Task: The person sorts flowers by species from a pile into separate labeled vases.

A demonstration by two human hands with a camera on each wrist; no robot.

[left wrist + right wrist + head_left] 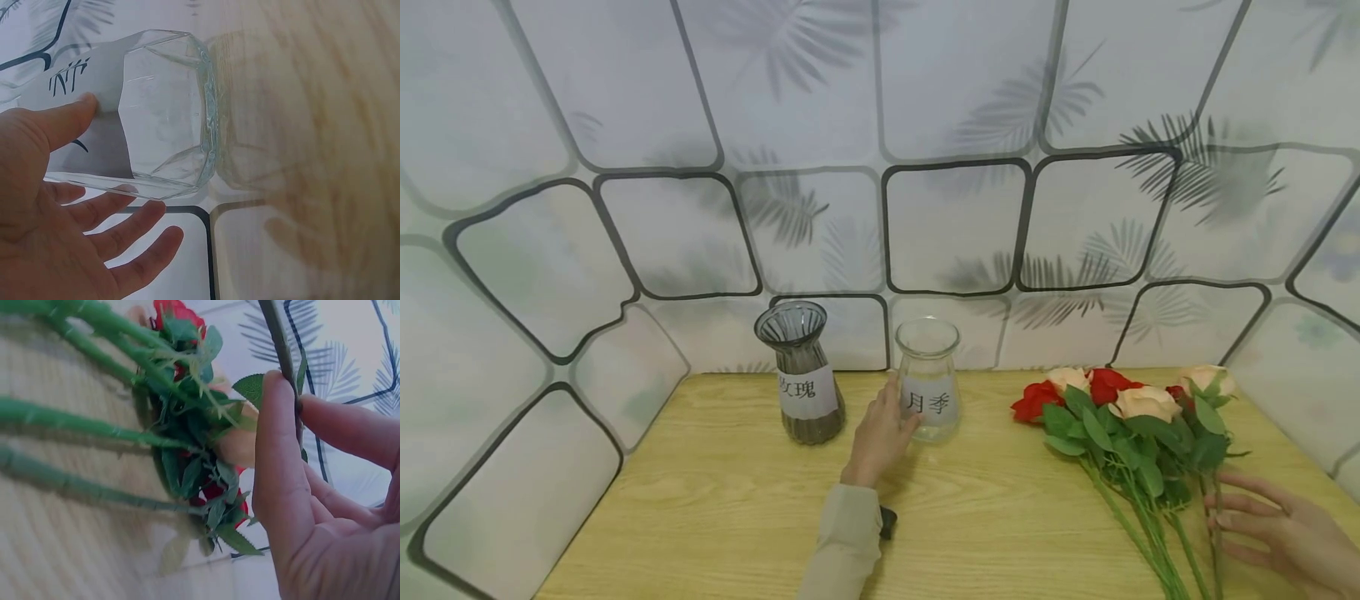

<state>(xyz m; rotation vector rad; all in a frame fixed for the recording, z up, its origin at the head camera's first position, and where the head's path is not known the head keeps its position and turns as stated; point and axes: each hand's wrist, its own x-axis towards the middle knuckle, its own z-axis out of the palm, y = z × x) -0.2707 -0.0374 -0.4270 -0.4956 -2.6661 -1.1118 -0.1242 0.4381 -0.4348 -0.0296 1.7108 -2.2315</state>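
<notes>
My left hand [880,433] is at the clear glass vase [937,429], on its left side. The thumb presses its white paper label, marked with dark characters, while the other fingers reach around behind the glass. The vase stands upright on the table. Over at the right, my right hand [1270,525] pinches a green artificial rose stem [279,337] between thumb and forefinger. That stem lies at the right edge of a bunch of artificial roses [1097,433] with red and peach blooms, green leaves and long stems. In the right wrist view the held stem's bloom is out of frame.
A grey ribbed glass vase [811,429] with a flared rim and a labelled white band stands left of the clear one. Patterned wall covering [955,225] rises right behind the vases and along both sides of the wooden table [700,492].
</notes>
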